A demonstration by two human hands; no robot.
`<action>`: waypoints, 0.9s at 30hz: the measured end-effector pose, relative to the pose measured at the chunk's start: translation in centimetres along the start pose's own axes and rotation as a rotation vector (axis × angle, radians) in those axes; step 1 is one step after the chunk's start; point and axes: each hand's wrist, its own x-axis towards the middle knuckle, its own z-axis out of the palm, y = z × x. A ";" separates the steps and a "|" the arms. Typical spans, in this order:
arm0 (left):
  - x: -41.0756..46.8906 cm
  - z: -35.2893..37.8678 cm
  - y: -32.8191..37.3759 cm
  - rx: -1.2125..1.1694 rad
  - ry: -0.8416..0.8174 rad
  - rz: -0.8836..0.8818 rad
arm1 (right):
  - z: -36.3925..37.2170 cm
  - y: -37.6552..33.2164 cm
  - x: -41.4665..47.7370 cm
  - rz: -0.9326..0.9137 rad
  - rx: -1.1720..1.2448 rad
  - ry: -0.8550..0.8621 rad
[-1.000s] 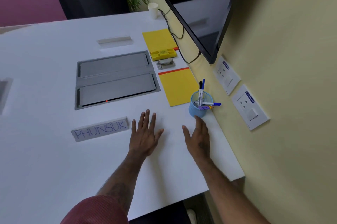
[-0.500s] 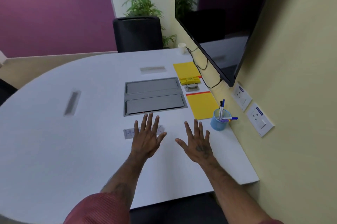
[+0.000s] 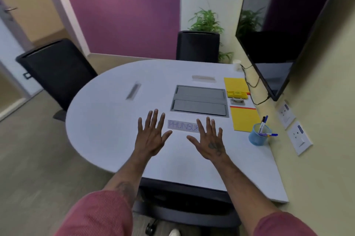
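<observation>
- Left hand (image 3: 151,136): fingers spread, holding nothing, just left of the name card (image 3: 182,126).
- Right hand (image 3: 210,140): spread too, empty (fingers overlap the card's right end).
- White table (image 3: 107,120) lies beneath.

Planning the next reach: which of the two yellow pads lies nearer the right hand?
The yellow pad beside the blue pen cup: it lies closest to the right hand. The far pad sits farther back, a yellow tool at its near edge.
</observation>
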 end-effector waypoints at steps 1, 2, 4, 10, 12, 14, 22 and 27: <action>-1.7 -0.7 -0.7 0.019 0.005 -0.030 | -0.2 -1.2 -0.6 -0.041 0.011 -0.005; -3.4 -1.3 -1.4 0.037 0.007 -0.060 | -0.3 -2.4 -1.2 -0.081 0.013 -0.007; -5.0 -2.0 -2.5 0.046 0.014 -0.098 | -0.3 -4.0 -1.7 -0.110 0.037 -0.013; -11.6 -4.5 -6.9 0.023 0.045 -0.248 | 0.8 -11.4 -3.2 -0.262 0.053 -0.060; -13.3 -5.0 -8.1 0.020 0.045 -0.296 | 1.1 -13.6 -3.6 -0.311 0.051 -0.070; -16.3 -5.9 -11.3 0.045 0.051 -0.375 | 1.9 -18.0 -4.2 -0.404 0.035 -0.085; -24.2 -7.6 -20.7 0.055 0.083 -0.556 | 4.2 -30.6 -6.3 -0.594 0.004 -0.115; -28.7 -8.0 -27.3 0.073 0.081 -0.648 | 6.1 -38.4 -7.8 -0.676 -0.030 -0.129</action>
